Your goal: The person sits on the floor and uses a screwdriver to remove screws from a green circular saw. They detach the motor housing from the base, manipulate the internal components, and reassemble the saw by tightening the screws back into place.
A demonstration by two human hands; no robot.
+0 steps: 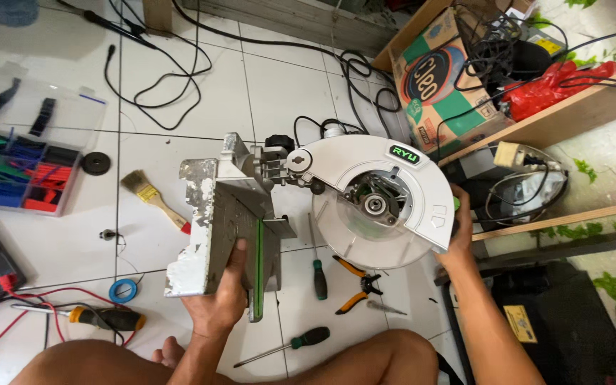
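Mitre saw (pixel 301 207) between left hand (pixel 219 299), right hand (pixel 458 235)

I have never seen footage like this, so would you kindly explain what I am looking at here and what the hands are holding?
There is one picture, taken by a camera worn on a person's head, looking down at their own bare hands and knees above a white tiled floor. No robot is involved.

Between the hands is a circular saw, tipped up so its round guard faces the camera. The left hand grips its paint-flecked metal base plate; the right hand holds the far edge of the guard.

Around it on the floor lie two green-handled screwdrivers, orange-handled pliers, a paintbrush, a roll of blue tape, and a clear box of coloured pieces. Black cables trail across the tiles.
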